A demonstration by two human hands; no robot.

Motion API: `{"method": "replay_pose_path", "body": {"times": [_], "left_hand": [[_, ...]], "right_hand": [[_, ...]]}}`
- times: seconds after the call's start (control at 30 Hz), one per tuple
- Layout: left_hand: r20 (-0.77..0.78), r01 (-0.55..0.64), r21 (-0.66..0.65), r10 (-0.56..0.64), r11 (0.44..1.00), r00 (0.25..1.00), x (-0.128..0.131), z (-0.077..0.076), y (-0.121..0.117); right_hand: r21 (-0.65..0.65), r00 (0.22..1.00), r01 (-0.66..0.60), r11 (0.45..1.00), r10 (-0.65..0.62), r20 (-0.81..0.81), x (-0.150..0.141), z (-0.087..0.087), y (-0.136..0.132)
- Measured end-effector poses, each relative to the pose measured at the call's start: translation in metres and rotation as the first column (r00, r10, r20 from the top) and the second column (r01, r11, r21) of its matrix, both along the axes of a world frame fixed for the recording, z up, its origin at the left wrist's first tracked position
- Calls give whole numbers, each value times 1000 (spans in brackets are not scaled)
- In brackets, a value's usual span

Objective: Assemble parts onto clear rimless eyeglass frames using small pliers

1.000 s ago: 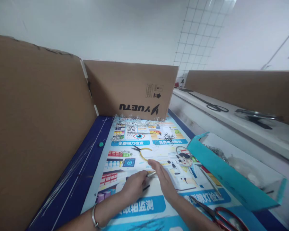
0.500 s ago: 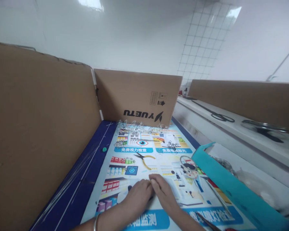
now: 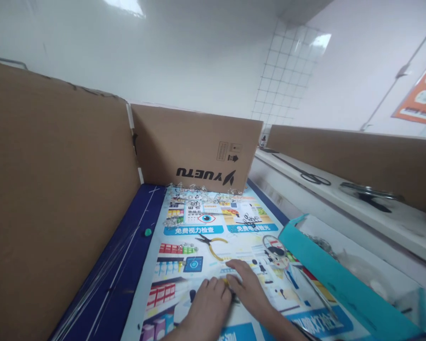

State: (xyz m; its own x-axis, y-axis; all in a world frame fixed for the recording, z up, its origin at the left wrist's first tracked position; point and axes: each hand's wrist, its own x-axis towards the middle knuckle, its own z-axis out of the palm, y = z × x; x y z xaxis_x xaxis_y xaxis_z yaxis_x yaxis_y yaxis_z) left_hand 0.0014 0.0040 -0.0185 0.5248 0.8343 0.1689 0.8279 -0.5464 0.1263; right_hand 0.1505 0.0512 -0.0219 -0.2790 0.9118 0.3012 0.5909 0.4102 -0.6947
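Note:
My left hand (image 3: pixel 211 303) is low in the middle of the picture, its fingers curled together over a printed sheet (image 3: pixel 243 248). A small yellow bit (image 3: pixel 226 282) shows at its fingertips; what it belongs to is mostly hidden. My right hand (image 3: pixel 250 289) is close beside it, index finger stretched out and thumb apart from it, with the thumb tip at the yellow bit. Something greyish shows under the right palm, too blurred to name. Beyond both hands lie pliers (image 3: pixel 213 246) with yellow handles and dark jaws, touched by neither hand.
Clear plastic-looking pieces (image 3: pixel 202 194) line the back by a cardboard panel (image 3: pixel 195 147). Black loops (image 3: pixel 250 221) lie in front of them. A turquoise box (image 3: pixel 348 284) with wire and a clear bag stands right. Cardboard (image 3: pixel 53 189) walls the left. A green piece (image 3: pixel 148 232) sits on blue cloth.
My right hand's index finger and thumb have spread apart, and the yellow bit shows more. The view has shifted to the right, bringing an orange sign into sight.

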Motion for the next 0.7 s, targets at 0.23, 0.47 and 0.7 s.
{"method": "replay_pose_path", "body": {"times": [0.23,0.47,0.7], "left_hand": [[16,-11,-59,12,998,1000,-3,-3,4],[131,-11,-111,26,994,991,-9,-11,5],[222,-32,-205,78,978,972,-7,-7,6]], "right_hand": [[49,921,-80,996,55,386,-31,30,23],[121,761,-120,985,13,649,-59,18,61],[197,733,-137,971,-35,679,-53,16,73]]}}
